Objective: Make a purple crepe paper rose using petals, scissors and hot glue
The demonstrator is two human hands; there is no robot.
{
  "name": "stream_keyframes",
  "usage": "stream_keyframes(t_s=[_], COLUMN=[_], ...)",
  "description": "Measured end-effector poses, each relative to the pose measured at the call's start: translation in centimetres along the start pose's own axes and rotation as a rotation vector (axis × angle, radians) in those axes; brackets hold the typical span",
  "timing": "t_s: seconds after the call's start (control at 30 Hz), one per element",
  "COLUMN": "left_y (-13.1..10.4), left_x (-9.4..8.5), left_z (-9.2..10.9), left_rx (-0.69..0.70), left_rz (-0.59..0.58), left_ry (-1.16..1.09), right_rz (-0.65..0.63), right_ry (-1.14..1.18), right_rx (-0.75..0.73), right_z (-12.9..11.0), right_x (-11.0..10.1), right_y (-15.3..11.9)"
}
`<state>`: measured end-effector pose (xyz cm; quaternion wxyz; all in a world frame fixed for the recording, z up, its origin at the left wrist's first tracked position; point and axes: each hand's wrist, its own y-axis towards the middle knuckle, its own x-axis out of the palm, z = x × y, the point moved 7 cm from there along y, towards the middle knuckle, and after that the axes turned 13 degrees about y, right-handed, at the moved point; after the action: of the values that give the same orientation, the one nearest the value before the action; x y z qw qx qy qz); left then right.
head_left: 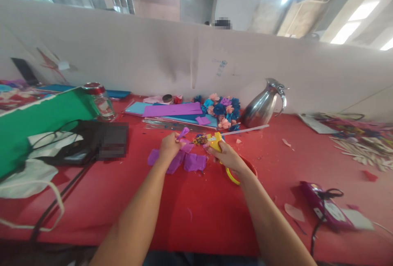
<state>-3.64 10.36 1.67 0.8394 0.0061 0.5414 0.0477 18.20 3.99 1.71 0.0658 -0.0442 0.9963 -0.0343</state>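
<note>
Yellow glue gun [216, 140]: in the right hand [227, 156], over the red table [211, 217], with its front end facing left.
Right hand: wrapped around the glue gun's handle.
Left hand [169, 146]: just left of the glue gun, fingers pinched on a purple paper strip [184, 132].
Purple strip: sticks up out of the left hand, near the glue gun's front. I cannot tell if the two touch.
Long pale stick [247, 129]: pokes out to the right from the glue gun's back.
Loose purple papers [195, 163]: lie on the table, nearer the person than the glue gun and a bit to its left.
Round yellow-edged thing [232, 176]: just nearer the person than the glue gun, partly hidden by the right arm.
Paper flowers [220, 109]: pink, blue and purple, in a bunch behind the glue gun.
Flat paper sheets [172, 109]: behind the glue gun and to its left.
Silver jug [260, 105]: behind the glue gun, to its right.
Glass jar [103, 104]: well to the glue gun's left, with a red lid.
</note>
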Motion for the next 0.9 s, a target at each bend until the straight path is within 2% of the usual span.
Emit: stream_keyframes(t_s=[0.17,0.37,0.57,0.9], left_y=[-0.1,0.0,0.1,0.1], left_x=[0.0,0.2,0.3,0.3], left_z=[-0.1,0.0,0.1,0.3], left_rx=[-0.021,-0.016,0.009,0.037], left_rz=[0.012,-0.002,-0.001,-0.042], left_ry=[-0.016,0.049,0.093,0.148], right_rz=[0.013,0.009,0.056,0.054], right_ry=[-0.065,-0.286,-0.555,-0.624], right_rx=[-0.032,-0.071,-0.079,-0.037], right_z=[0.5,-0.8,-1.2,-0.8], right_x=[0.2,0.7,0.8,0.9], right_y=[0.2,-0.3,-0.6,-0.4])
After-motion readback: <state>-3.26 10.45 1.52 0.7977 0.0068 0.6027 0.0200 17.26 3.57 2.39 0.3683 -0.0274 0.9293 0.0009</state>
